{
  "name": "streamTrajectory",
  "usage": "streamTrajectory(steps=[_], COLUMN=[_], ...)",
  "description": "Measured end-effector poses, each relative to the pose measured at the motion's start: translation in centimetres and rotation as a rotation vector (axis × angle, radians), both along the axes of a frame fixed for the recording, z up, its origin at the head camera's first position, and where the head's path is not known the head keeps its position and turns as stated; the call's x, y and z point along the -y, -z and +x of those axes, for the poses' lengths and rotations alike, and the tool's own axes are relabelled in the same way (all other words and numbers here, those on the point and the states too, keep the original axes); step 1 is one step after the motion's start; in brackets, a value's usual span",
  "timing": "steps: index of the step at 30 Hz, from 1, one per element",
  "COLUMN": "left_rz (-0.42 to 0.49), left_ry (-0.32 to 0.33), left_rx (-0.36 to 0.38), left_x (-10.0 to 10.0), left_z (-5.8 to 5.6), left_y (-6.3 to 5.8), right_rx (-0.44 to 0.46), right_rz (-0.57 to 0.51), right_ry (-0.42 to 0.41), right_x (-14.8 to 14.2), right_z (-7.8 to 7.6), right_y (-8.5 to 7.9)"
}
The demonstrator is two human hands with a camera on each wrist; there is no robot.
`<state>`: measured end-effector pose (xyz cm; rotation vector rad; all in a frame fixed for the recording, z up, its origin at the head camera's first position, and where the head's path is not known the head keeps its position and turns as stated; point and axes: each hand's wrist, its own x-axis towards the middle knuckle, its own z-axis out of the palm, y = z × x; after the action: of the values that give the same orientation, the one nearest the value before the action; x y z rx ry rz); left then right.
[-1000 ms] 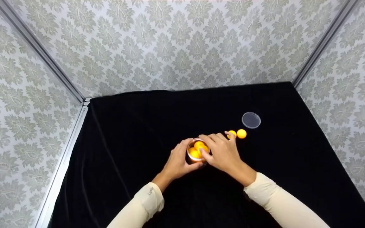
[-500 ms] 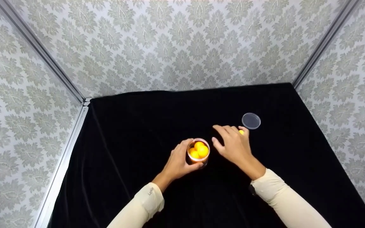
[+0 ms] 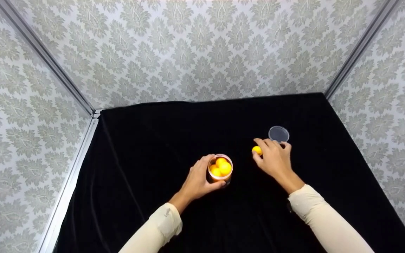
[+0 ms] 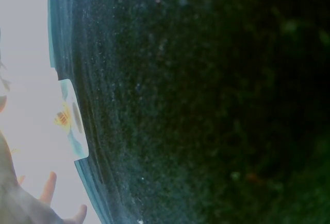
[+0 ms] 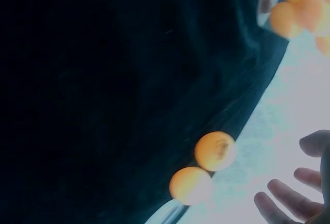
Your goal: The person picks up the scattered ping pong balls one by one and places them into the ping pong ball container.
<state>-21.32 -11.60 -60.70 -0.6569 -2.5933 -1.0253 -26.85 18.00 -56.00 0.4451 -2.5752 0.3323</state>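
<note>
In the head view my left hand [image 3: 198, 178] holds a clear jar [image 3: 228, 178], its fingers and thumb curled round the side. Several orange table tennis balls [image 3: 225, 168] show through the open mouth. To the right, my right hand [image 3: 274, 158] reaches over a loose orange ball [image 3: 257, 150], which lies between thumb and index finger. The right wrist view has two loose balls, one with a dark mark [image 5: 216, 151] and a plain one [image 5: 191, 186], apart from the spread fingers [image 5: 291, 198]. From the head, the second is hidden by the hand. The left wrist view is mostly dark and washed out.
A clear round lid [image 3: 278, 134] lies flat just beyond my right hand. Black cloth [image 3: 174, 133] covers the table. Patterned wall panels [image 3: 202, 52] stand at the back and on both sides, with metal rails at the corners.
My right hand has left the jar's mouth and moved right to the loose balls, leaving a ball on top in the jar. My left hand and the jar stay put.
</note>
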Motion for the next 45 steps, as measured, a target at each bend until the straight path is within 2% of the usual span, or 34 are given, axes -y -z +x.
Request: streamTrajectory(steps=[8, 22, 36, 45], left_rz=[-0.006, 0.001, 0.0, -0.003], left_ry=[0.002, 0.004, -0.008, -0.008], left_rx=[0.008, -0.011, -0.004, -0.006], left_x=[0.0, 0.0, 0.0, -0.1], left_z=[0.0, 0.0, 0.1, 0.0], left_y=[-0.1, 0.0, -0.1, 0.1], right_rx=[0.045, 0.14, 0.185, 0.171], right_rz=[0.025, 0.033, 0.028, 0.016], right_ry=[0.05, 0.103, 0.126, 0.142], right_x=[-1.9, -3.9, -4.2, -4.2], right_z=[-0.9, -1.6, -2.0, -2.3], right_y=[1.6, 3.9, 5.0, 5.5])
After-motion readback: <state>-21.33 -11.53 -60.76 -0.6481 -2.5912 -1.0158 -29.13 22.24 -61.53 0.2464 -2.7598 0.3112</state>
